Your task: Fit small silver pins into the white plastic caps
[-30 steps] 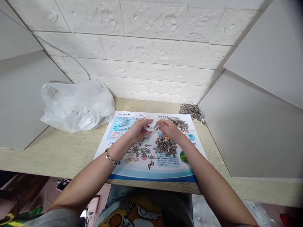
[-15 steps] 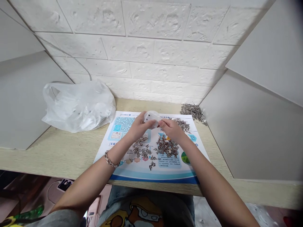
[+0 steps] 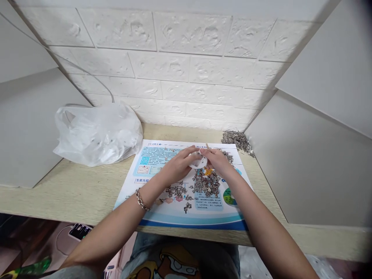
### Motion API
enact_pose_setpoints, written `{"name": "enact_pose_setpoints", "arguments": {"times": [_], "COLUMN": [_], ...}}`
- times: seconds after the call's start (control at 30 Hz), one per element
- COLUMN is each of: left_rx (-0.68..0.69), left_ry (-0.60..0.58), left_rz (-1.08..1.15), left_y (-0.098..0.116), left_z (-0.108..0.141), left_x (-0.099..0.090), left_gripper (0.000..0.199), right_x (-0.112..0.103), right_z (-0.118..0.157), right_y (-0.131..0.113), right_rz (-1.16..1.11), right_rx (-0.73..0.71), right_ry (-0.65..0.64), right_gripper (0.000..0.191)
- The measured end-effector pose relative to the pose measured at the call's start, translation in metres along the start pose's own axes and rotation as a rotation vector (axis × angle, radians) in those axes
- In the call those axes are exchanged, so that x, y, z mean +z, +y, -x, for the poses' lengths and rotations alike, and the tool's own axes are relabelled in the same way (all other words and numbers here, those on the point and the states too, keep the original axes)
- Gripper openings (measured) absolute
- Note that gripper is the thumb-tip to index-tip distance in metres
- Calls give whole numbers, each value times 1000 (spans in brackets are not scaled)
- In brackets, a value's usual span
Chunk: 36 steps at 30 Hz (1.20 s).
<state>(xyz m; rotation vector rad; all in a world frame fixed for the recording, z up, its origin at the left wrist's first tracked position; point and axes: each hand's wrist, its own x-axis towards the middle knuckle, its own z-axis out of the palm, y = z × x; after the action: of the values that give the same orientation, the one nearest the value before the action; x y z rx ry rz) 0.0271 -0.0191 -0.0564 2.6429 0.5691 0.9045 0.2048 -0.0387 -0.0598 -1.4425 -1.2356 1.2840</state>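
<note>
There's a white round piece (image 3: 198,162) with small dark marks, held between the left hand (image 3: 181,162) and right hand (image 3: 217,159); shiny little metal parts (image 3: 207,183) lie loosely heaped and scattered on the printed sheet (image 3: 186,221)

Clothing and wrist ornament of the person, seen from above.
The left wrist bears a silver-coloured bracelet (image 3: 142,199) of chunky, rounded open metal links; the left hand (image 3: 180,164) and right hand (image 3: 219,161) are bare. A plain grey sleeve (image 3: 71,272) covers the left upper arm, leaving the forearm uncovered. The dark grey shirt (image 3: 154,248) carries a cartoon print (image 3: 177,261) in yellow, orange-brown and white with dark outlines. Faded blue trousers (image 3: 138,248) show beyond its hem.
</note>
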Motion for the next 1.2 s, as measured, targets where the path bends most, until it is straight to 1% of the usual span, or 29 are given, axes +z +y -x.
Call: {"name": "enact_pose_setpoints", "arguments": {"times": [0.07, 0.13, 0.2, 0.23, 0.3, 0.37, 0.43, 0.67, 0.8, 1.07, 1.2], "left_rx": [-106, -286, -467, -535, -603, -627, -630, -622, -630, -629, -621], "left_ry": [-1, 23, 38, 7, -101, -168, -185, -195, -193, -161, -176], "left_rz": [-36, -125, -262, -325, -389, -392, -386, -416, -442, -463, -441], "left_y": [-8, -21, -40, -49, -65, -75, -79, -72, -71, -80, -84], "left_z": [0, 2, 6, 9, 14, 16, 17, 13, 12, 13, 14], "left_x": [-5, -11, -18, -21, -27, -32, -34, -36, -36, -32, -34], "left_gripper": [55, 56, 45, 39, 30, 25, 23, 26, 27, 27, 26], "right_x": [-1, -3, -5, -5, -5, -4, -2, 1, 3, 6, 6], "right_z": [-1, -2, -3, -3, -2, 0, 1, 4, 5, 7, 7], "right_y": [2, 2, 2, 1, 1, 0, -1, -2, -3, -6, -6], "right_rz": [29, 44, 54, 73, 133, 198, 241, 300, 315, 386, 377], "right_rx": [0, 4, 12, 12, -4, -36, -67, -126, -136, -177, -170], "right_ry": [76, 156, 207, 223, 251, 264, 263, 252, 241, 224, 199], "right_gripper": [44, 44, 44, 45, 45, 45, 46, 43, 42, 43, 43]}}
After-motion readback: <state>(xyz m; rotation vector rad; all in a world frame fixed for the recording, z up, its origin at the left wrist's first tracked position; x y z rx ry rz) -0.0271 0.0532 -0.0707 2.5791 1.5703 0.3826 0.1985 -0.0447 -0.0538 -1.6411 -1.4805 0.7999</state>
